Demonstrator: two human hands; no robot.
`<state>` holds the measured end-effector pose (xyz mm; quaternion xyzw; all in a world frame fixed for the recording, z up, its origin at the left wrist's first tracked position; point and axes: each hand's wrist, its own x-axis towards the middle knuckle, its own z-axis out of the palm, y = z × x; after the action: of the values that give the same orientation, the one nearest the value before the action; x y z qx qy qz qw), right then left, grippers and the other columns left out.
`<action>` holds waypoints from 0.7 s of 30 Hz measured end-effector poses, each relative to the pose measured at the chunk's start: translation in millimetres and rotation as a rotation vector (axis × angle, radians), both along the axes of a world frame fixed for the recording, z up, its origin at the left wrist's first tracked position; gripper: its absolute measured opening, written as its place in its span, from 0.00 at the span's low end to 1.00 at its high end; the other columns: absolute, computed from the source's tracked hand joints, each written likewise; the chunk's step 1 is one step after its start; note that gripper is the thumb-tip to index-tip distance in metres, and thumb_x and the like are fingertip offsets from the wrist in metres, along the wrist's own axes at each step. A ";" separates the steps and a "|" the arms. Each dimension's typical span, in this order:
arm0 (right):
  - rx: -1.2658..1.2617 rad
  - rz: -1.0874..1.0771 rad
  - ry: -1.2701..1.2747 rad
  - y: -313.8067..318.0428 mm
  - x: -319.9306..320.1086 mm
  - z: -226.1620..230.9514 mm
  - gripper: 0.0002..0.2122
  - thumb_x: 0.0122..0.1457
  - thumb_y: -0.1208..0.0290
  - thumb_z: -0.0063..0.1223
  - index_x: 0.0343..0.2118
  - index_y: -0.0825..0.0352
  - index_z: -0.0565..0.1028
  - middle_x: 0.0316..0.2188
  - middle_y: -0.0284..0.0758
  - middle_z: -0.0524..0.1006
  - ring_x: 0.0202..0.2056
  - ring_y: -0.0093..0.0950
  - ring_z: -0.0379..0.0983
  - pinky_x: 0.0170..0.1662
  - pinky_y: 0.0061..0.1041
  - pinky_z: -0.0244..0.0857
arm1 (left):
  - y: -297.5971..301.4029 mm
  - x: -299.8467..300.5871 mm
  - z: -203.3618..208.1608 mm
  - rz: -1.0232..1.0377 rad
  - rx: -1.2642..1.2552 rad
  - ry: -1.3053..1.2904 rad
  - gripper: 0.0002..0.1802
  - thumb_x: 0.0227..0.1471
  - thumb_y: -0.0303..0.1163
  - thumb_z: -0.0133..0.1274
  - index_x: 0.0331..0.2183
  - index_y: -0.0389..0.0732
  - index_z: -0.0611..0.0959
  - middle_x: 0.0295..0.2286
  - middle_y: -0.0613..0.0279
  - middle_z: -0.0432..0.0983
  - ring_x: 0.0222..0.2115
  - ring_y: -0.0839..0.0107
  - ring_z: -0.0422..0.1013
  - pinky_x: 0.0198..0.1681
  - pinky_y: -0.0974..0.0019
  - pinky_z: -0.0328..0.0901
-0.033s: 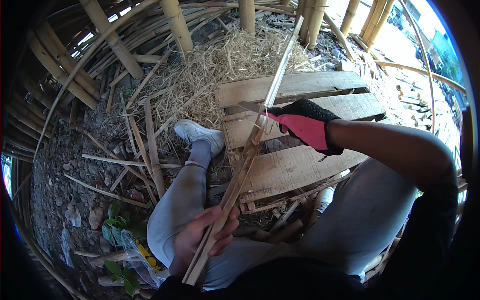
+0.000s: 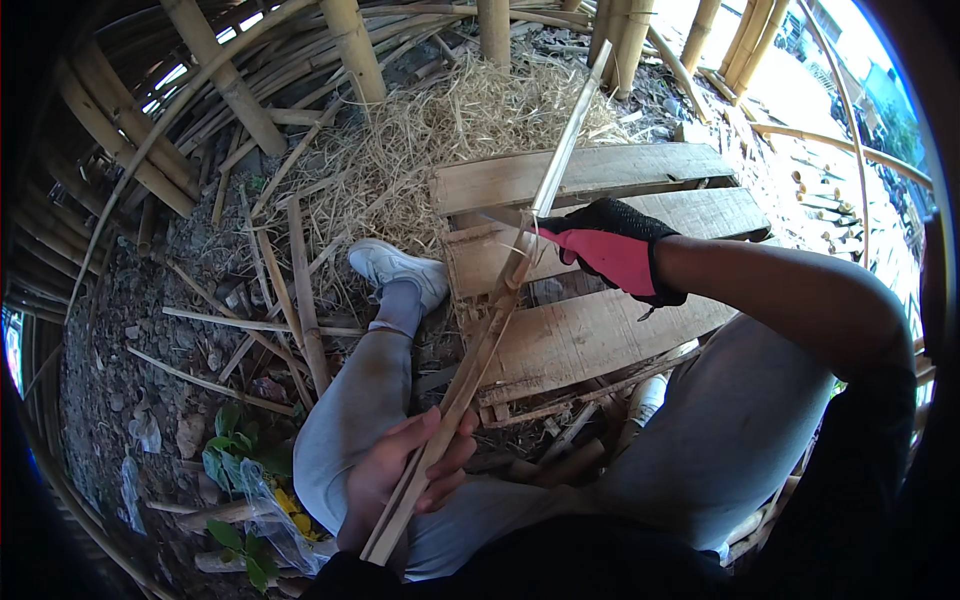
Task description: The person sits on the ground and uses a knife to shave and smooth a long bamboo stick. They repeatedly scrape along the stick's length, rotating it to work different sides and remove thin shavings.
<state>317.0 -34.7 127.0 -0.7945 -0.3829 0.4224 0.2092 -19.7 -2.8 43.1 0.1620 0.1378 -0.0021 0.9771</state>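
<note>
A long split bamboo strip (image 2: 470, 377) runs slantwise from my lap up over a slatted wooden platform. Its near part lies in my bare left hand (image 2: 412, 468), with the fingers curled around it. My right hand (image 2: 615, 252), in a pink and black glove, is closed on a knife whose handle is mostly hidden in the grip. The knife blade (image 2: 507, 215) crosses the strip about midway along and points left. Thin curled shavings hang from the strip beside the blade. Beyond the knife, the strip's far part looks pale and shiny.
Beneath the strip stands the slatted wooden platform (image 2: 590, 335), between my legs. A heap of straw-like shavings (image 2: 450, 120) lies behind it. Loose bamboo pieces (image 2: 305, 290) litter the stony ground at left, near a green-leaved plant (image 2: 230, 450). Upright bamboo poles (image 2: 352, 50) line the back.
The strip's far tip has dipped very slightly, and the knife blade has shifted a touch to the right. Both hands keep their grips.
</note>
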 end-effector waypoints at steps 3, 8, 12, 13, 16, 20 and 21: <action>0.012 0.043 -0.007 -1.4 6.5 -13.3 0.12 0.62 0.60 0.51 0.30 0.64 0.77 0.18 0.27 0.70 0.18 0.17 0.63 0.22 0.22 0.58 | 8.8 -0.4 -7.4 -0.087 -0.095 0.000 0.25 0.68 0.51 0.37 0.51 0.38 0.67 0.20 0.70 0.59 0.11 0.83 0.54 0.11 0.76 0.53; 0.317 0.412 -0.714 -3.0 24.0 -44.7 0.14 0.61 0.57 0.53 0.36 0.63 0.79 0.25 0.42 0.80 0.24 0.33 0.79 0.26 0.35 0.69 | 9.3 0.1 -4.4 -0.042 -0.147 0.084 0.27 0.68 0.53 0.36 0.51 0.38 0.67 0.20 0.73 0.56 0.12 0.86 0.50 0.11 0.79 0.49; 0.266 0.526 -1.053 -10.7 1.4 -36.7 0.09 0.58 0.63 0.53 0.34 0.64 0.76 0.24 0.42 0.80 0.26 0.37 0.80 0.27 0.38 0.70 | -3.2 0.0 4.7 -0.064 0.294 0.183 0.26 0.68 0.54 0.34 0.49 0.39 0.67 0.20 0.74 0.54 0.13 0.87 0.48 0.13 0.80 0.48; 0.224 0.557 -1.112 -12.1 0.9 -39.9 0.08 0.57 0.65 0.54 0.33 0.64 0.75 0.23 0.41 0.79 0.26 0.37 0.79 0.27 0.38 0.70 | -5.4 2.4 9.6 -0.080 0.362 0.219 0.26 0.68 0.54 0.35 0.48 0.40 0.67 0.19 0.74 0.53 0.12 0.87 0.48 0.12 0.80 0.47; 0.260 0.640 -1.254 -15.5 -8.0 -35.5 0.05 0.56 0.70 0.51 0.29 0.65 0.73 0.20 0.37 0.78 0.23 0.36 0.79 0.26 0.37 0.71 | -10.1 6.0 21.3 -0.118 0.504 0.323 0.24 0.67 0.54 0.36 0.45 0.41 0.67 0.17 0.75 0.53 0.11 0.88 0.47 0.12 0.79 0.46; 0.027 0.897 -1.361 -8.5 -17.7 -11.3 0.05 0.56 0.71 0.50 0.31 0.64 0.76 0.18 0.33 0.77 0.24 0.35 0.79 0.27 0.36 0.72 | -11.7 3.8 26.7 -0.157 0.570 0.425 0.20 0.69 0.50 0.35 0.43 0.42 0.67 0.19 0.74 0.55 0.12 0.88 0.47 0.12 0.79 0.46; -0.026 0.921 -1.330 -6.3 -17.7 -6.0 0.06 0.57 0.70 0.49 0.33 0.64 0.77 0.19 0.33 0.77 0.26 0.36 0.80 0.28 0.36 0.72 | -10.4 3.5 27.9 -0.172 0.591 0.434 0.19 0.69 0.49 0.35 0.43 0.42 0.67 0.19 0.74 0.55 0.12 0.88 0.47 0.12 0.79 0.46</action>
<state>299.2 -41.0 121.0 -0.6443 -0.7111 -0.0904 -0.2665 -16.2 -13.2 71.0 0.4437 0.3224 -0.0787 0.8325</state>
